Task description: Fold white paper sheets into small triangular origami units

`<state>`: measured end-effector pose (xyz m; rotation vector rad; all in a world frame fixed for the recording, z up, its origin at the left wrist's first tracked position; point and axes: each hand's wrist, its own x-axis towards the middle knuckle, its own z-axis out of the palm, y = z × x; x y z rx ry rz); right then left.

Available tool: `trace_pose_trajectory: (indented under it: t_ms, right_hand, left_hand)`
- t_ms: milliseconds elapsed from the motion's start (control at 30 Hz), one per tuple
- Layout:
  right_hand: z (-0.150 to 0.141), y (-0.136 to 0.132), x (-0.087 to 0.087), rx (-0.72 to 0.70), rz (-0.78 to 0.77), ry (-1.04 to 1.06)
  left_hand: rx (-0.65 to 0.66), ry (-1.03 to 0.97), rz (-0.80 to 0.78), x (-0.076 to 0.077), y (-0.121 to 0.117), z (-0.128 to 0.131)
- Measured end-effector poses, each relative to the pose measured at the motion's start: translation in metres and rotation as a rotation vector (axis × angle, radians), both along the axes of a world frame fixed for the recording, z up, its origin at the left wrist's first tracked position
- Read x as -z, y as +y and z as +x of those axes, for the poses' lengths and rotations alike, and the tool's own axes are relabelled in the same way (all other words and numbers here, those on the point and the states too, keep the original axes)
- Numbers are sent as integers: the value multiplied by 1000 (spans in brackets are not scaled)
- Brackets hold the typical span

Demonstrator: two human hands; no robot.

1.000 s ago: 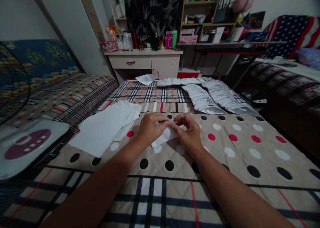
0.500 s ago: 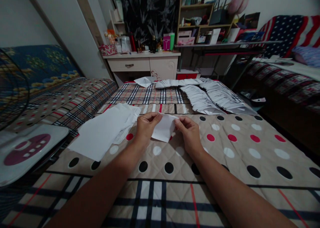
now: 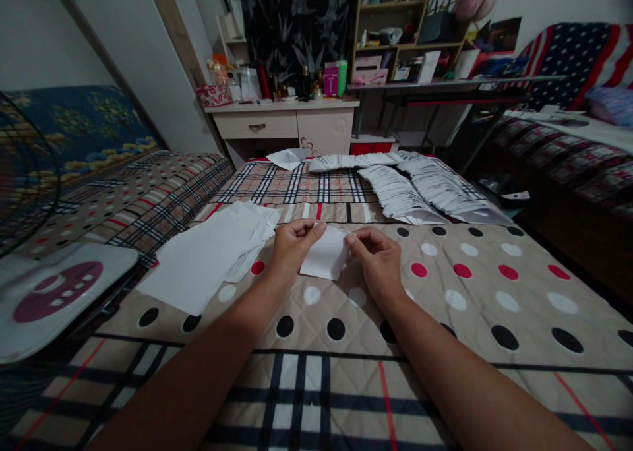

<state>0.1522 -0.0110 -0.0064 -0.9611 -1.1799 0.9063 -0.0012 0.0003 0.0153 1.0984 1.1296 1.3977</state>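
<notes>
A small white piece of paper (image 3: 324,256), which looks folded, is held up between my two hands just above the bedspread. My left hand (image 3: 295,243) pinches its upper left corner between thumb and fingers. At the upper right corner, my right hand (image 3: 378,256) has it pinched the same way. Left of my hands lies a loose pile of white paper sheets (image 3: 198,260). Farther off to the right, folded papers (image 3: 400,194) lie overlapping in long rows, and another row of folded papers (image 3: 351,163) runs across the back.
The patterned bedspread (image 3: 445,326) spreads under everything. A single paper (image 3: 287,159) lies at its far edge. To the left stands a white plastic seat or stool top (image 3: 69,299) with a purple print. A cluttered dresser (image 3: 257,124) and a shelf desk (image 3: 445,80) stand behind.
Both hands keep their pinch on the paper, which has tilted slightly. The camera view has shifted a little; the piles look unchanged.
</notes>
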Motion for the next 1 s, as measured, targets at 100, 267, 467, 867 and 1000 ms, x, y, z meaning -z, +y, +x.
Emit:
trace_pose_trajectory:
  t_ms: [100, 267, 467, 867, 1000]
  right_hand:
    - [-2, -3, -2, -64, -28, 20]
    - [-6, -4, -1, -130, -46, -15]
    - [-7, -5, 1, -157, -105, 46]
    - [1, 3, 3, 114, -33, 133]
    - [-3, 2, 3, -30, -155, 192]
  left_hand:
    - [-59, 76, 86, 0, 0, -1]
    - [-98, 199, 175, 0, -1, -1]
    - [-130, 388, 248, 1, 1, -4]
    - [222, -53, -194, 10, -1, 1]
    - [111, -192, -173, 15, 3, -1]
